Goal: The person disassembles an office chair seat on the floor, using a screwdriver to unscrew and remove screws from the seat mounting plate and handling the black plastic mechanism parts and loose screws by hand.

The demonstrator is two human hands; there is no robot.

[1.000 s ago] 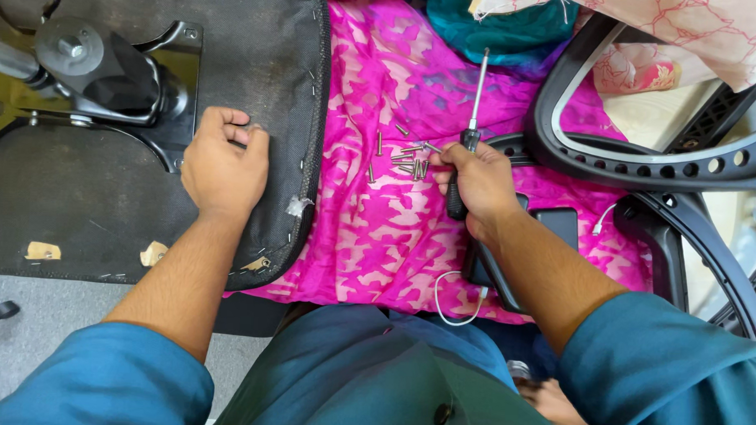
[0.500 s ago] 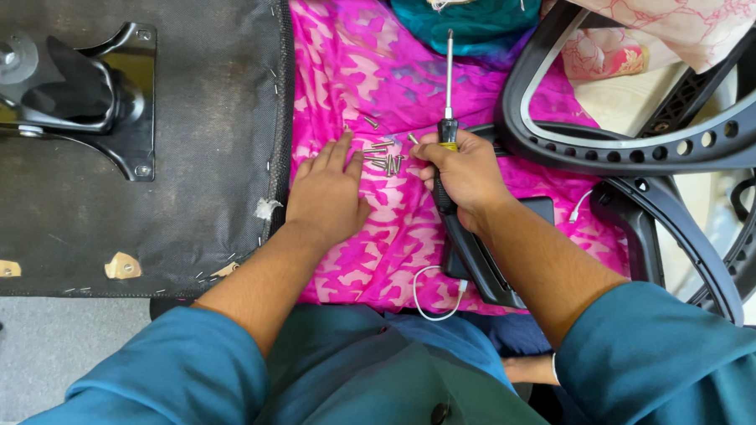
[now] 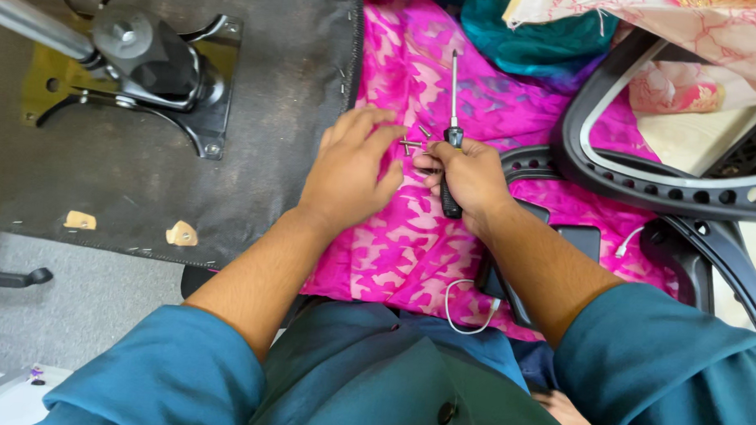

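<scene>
Screwdriver point(image 3: 453, 114): black grip, steel shaft | right hand point(image 3: 471, 178) gripping | left hand point(image 3: 350, 170) spread

A grey carpeted floor point(image 3: 98, 303) shows at the lower left, with a black caster leg point(image 3: 7, 277) lying on it. Above it lies an upturned chair seat point(image 3: 253, 191) covered in dark fabric, its black metal tilt mechanism point(image 3: 153, 66) bolted on and a grey gas cylinder point(image 3: 33, 20) slanting out to the upper left. To the right, a bright pink patterned cloth point(image 3: 410, 247) spreads out, with teal fabric point(image 3: 527, 33) beyond it and a black plastic chair back frame point(image 3: 647, 184) resting at the right edge.
</scene>
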